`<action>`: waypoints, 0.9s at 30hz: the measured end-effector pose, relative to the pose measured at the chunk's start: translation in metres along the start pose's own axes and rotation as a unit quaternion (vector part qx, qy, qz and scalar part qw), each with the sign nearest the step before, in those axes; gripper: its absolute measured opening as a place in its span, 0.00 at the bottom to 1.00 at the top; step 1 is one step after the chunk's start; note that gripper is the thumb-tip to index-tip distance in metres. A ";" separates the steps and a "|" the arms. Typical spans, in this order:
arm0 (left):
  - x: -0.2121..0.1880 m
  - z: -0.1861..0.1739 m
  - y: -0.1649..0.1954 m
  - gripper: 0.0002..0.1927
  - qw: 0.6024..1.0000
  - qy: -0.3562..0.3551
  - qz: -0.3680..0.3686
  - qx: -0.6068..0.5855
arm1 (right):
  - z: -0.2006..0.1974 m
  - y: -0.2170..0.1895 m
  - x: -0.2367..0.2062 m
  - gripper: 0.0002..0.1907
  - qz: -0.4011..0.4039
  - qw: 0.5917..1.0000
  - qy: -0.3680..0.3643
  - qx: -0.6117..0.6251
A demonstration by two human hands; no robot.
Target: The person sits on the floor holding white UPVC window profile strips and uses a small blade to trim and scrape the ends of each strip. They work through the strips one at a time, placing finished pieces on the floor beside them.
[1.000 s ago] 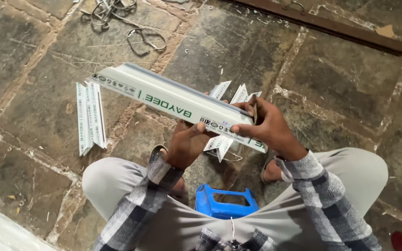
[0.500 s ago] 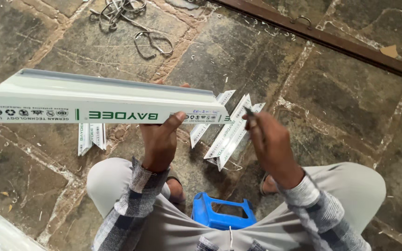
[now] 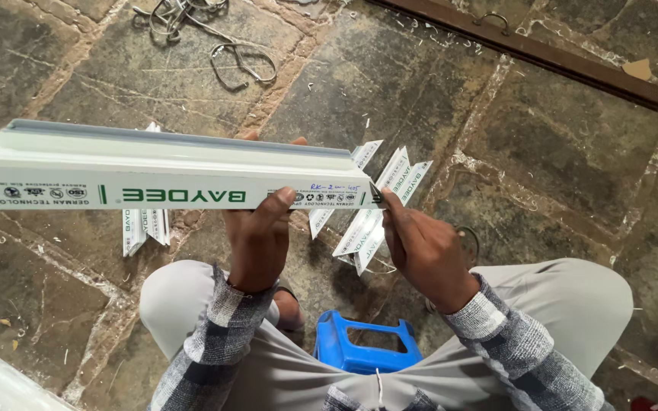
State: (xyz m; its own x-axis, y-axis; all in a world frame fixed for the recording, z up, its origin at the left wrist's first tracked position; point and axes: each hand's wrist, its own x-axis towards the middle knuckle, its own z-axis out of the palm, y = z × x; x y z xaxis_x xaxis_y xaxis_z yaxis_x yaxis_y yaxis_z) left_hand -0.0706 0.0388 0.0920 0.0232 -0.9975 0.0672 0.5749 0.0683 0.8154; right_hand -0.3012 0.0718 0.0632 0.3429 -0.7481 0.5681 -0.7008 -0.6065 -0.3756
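Left hand (image 3: 257, 240) grips a long white profile (image 3: 154, 171) from below, thumb on the printed face, fingers wrapped round the far side. The profile is held level above the stone floor (image 3: 557, 152), running off past the left edge. Right hand (image 3: 424, 255) pinches a small dark tool (image 3: 375, 194) at the profile's right end, fingers narrow; what the tool is cannot be told. Short white offcuts (image 3: 375, 209) lie on the floor under that end, more offcuts (image 3: 145, 227) left. Blue stool (image 3: 367, 346) between the knees. Wire loops (image 3: 241, 65) near the floor's far edge.
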 end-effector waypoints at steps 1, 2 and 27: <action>0.000 0.000 -0.001 0.42 1.000 -0.001 0.004 -0.002 | 0.000 0.000 0.000 0.22 -0.005 1.000 0.000 0.002; -0.001 0.000 -0.001 0.41 1.000 -0.003 0.012 -0.001 | 0.000 0.001 0.000 0.22 -0.006 1.000 -0.004 0.001; 0.006 -0.012 0.017 0.34 0.998 0.001 0.037 -0.044 | -0.003 0.011 -0.013 0.12 0.358 0.826 -0.055 0.433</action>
State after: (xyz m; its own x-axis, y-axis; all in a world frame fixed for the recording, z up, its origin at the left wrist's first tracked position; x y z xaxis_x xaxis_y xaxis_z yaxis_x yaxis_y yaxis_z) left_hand -0.0508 0.0335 0.0993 0.0706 -0.9898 0.1240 0.6414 0.1402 0.7543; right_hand -0.3154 0.0756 0.0541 0.1228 -0.9894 -0.0779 -0.0556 0.0715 -0.9959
